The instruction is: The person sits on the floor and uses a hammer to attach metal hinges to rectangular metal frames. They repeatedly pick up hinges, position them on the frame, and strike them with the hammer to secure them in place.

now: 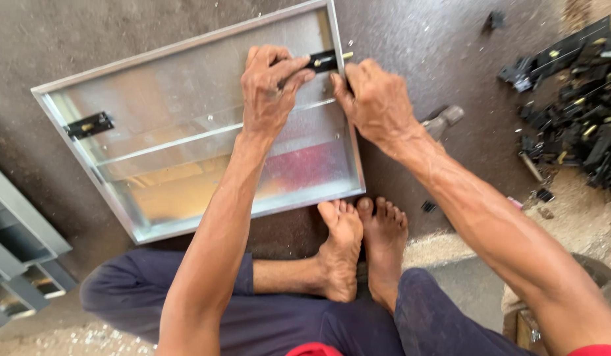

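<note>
Bare, dusty concrete floor [437, 39] fills the view, seen from above by a person seated cross-legged with bare feet [361, 244] touching the near edge of a shallow sheet-metal tray [187, 151]. It lies flat and open side up, its long axis running from lower left to upper right, slightly tilted across the view.

On the tray's right rim sits a small black latch piece [326, 61] with a brass-coloured pin, its long axis pointing right along the rim. A matching black fitting [89, 124] is fixed on the left rim. The left hand [271, 89] curls closed over the rim, thumb and forefinger pinching the latch piece. The right hand [375, 99] presses closed against the rim just beside it; what its fingertips grip is hidden.

Thin, stiff and reflective, the tray probably weighs little, may flex if lifted by one corner, and has folded edges best held at the rims. The latch piece looks small, hard and easy to drop.

Black parts [576, 112] lie heaped well to the right, and grey metal frames [19, 250] rest at left.
</note>
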